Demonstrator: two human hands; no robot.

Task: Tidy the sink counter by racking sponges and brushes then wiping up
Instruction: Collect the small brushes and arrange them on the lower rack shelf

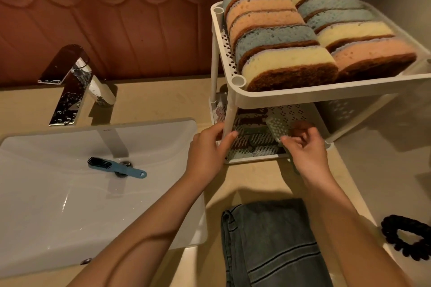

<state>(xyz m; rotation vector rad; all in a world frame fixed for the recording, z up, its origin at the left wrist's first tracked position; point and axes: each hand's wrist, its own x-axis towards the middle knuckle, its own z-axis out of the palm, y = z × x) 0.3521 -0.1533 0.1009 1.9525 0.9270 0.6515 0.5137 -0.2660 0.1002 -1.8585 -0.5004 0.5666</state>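
Sponges [289,37] fill the rack's [303,94] top shelf. The left hand [207,147] curls around its front post. The right hand [305,147] pinches a green brush [277,127] on its lower shelf. A blue brush [116,166] lies in the sink [46,205] left of the rack, and a grey cloth [268,240] lies in front.

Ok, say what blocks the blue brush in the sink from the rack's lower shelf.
Nothing on the counter between. Only hands at the shelf front: left hand gripping the post, right hand holding a green brush.
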